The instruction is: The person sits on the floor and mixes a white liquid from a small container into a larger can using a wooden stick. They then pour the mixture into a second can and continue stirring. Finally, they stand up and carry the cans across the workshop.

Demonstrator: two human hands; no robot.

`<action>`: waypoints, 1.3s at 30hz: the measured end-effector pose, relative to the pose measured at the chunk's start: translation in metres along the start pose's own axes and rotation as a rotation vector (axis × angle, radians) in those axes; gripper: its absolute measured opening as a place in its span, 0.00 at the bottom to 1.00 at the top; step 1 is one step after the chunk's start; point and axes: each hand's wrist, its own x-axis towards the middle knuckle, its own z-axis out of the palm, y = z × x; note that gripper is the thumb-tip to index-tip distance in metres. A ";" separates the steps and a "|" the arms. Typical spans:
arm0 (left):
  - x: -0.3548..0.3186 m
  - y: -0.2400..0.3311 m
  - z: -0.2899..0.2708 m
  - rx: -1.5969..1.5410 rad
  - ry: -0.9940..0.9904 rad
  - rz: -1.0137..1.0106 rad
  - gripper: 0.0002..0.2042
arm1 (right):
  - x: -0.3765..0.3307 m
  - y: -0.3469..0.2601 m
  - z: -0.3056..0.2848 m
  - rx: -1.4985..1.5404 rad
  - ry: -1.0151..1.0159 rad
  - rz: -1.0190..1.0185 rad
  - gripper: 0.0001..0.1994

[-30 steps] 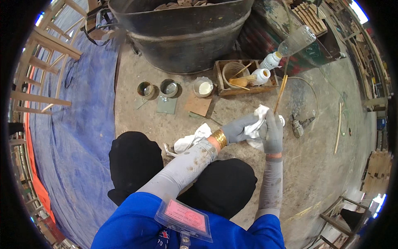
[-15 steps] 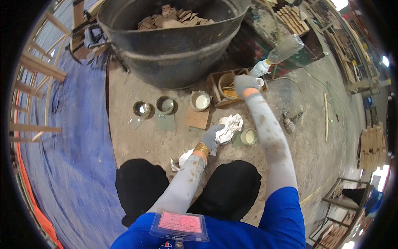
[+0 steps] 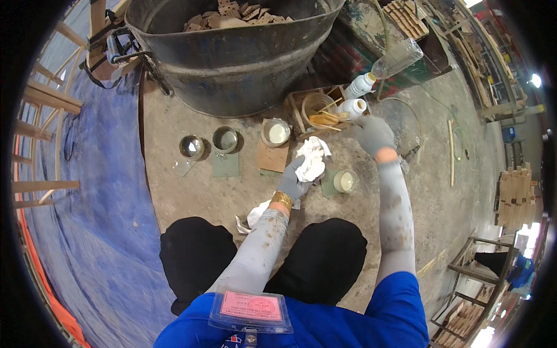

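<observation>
A crumpled white rag (image 3: 311, 160), bunched and creased, sits pinched in the gloved left hand (image 3: 293, 181) just beside the small paint tin (image 3: 345, 181). The right hand (image 3: 373, 133), fingers curled, hovers beyond the tin near the wooden box (image 3: 306, 103); bare floor (image 3: 191, 191) lies open left of the tin.

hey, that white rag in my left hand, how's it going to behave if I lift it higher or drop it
The white rag looks crumpled and folded over the left hand, so it is probably floppy and will drape rather than hold a shape. It seems light, thin cloth, so likely harmless if dropped, though it could land in the open cup beside it.

Crumpled white cloth rag (image 3: 311, 159), dull metal tub (image 3: 232, 64), rough wooden crate (image 3: 316, 107), glossy plastic bottle (image 3: 354, 108)
</observation>
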 end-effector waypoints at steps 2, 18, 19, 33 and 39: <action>0.001 -0.008 0.001 0.012 -0.032 0.005 0.16 | -0.044 0.016 -0.007 0.171 0.081 -0.026 0.11; 0.019 -0.073 0.005 0.814 0.414 0.510 0.14 | -0.131 0.016 0.141 0.230 -0.086 -0.087 0.10; 0.021 -0.070 0.008 0.867 0.362 0.561 0.18 | -0.131 0.017 0.142 0.271 -0.057 -0.093 0.10; 0.040 -0.079 -0.004 0.838 0.394 0.542 0.15 | -0.150 0.038 0.135 0.406 -0.034 -0.290 0.11; 0.045 0.001 -0.050 0.530 -0.022 0.434 0.10 | -0.172 0.019 0.097 0.728 -0.437 0.089 0.07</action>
